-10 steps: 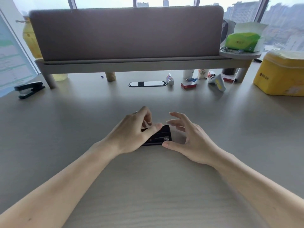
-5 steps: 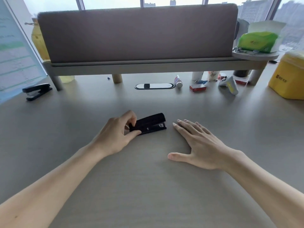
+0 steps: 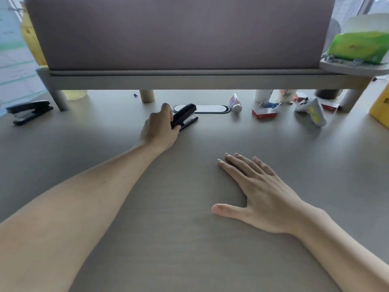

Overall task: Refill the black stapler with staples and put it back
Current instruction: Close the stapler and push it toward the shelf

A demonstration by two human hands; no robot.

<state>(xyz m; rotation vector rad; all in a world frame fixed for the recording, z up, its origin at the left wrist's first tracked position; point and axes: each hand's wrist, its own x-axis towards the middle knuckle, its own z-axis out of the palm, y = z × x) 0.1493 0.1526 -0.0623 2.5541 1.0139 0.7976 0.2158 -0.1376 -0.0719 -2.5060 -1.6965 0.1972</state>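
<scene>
My left hand (image 3: 161,128) is stretched far forward and grips the rear end of the black stapler (image 3: 185,116). The stapler rests on the grey desk (image 3: 168,239) just in front of the oval cable grommet (image 3: 212,108), its front end pointing up and to the right. Flat on the desk nearer to me lies my right hand (image 3: 255,192), palm down, fingers apart, holding nothing. A red staple box (image 3: 264,113) sits to the right of the grommet.
A second black stapler (image 3: 28,111) sits at the far left. A raised shelf with a grey partition (image 3: 179,34) spans the back. Beneath it stand a small tube (image 3: 235,102), cups and a white game controller (image 3: 311,110); a yellow box (image 3: 381,106) is at right.
My left hand has carried the stapler away from me, from the desk's middle to the grommet. My right hand let go of it and settled flat on the desk.
</scene>
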